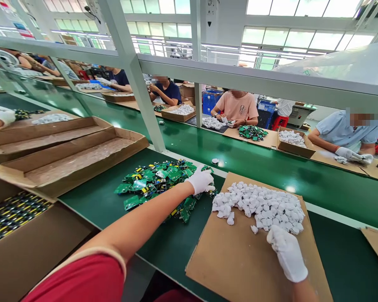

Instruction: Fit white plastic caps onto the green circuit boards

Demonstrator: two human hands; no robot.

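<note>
The gloved left hand (200, 181) lies on the right edge of the green circuit boards (157, 182) heaped on the tabletop (113, 201). The right hand (287, 251) touches the white plastic parts (261, 205) piled on a cardboard sheet (233, 260). Both hands' fingers are curled, and I cannot tell whether they hold anything.
</note>
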